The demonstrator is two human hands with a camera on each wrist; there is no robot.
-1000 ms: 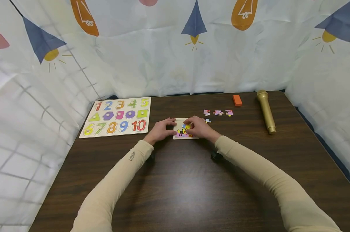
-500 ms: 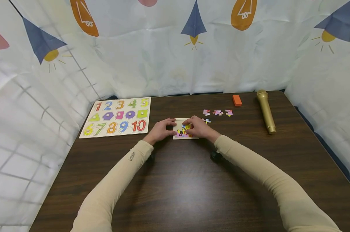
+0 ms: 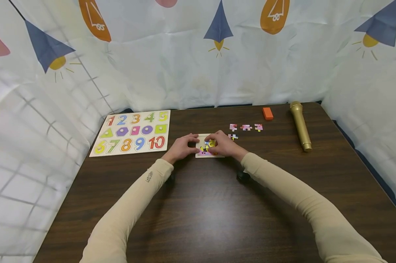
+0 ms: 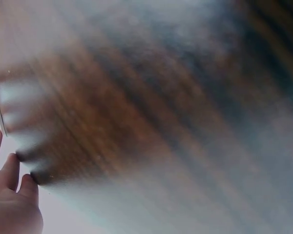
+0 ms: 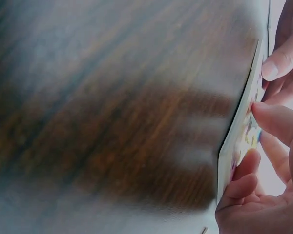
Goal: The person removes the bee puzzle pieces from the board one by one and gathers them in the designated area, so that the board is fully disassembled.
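Observation:
A small wooden jigsaw board (image 3: 201, 138) lies flat on the dark table, its lower part filled with a yellow, black and pink picture. My left hand (image 3: 180, 147) holds the board at its left side, with the thumb on the frame and the fingers at the upper left edge. Over the right half, my right hand (image 3: 226, 144) pinches a yellow-and-blue puzzle piece (image 3: 212, 143) between thumb and forefinger, close against the picture. In the right wrist view its other fingers (image 5: 241, 187) rest along the board's edge. The palm hides the board's right side.
Several loose puzzle pieces (image 3: 246, 127) lie just behind and right of the board. A number-and-shape peg board (image 3: 137, 135) is at the left. Farther right are an orange block (image 3: 268, 113) and a gold microphone (image 3: 301, 126). A white printed curtain (image 3: 184, 73) encloses the table.
My right hand has shifted very slightly left and away from me, its fingers still on the piece. The left hand and the board stay in place.

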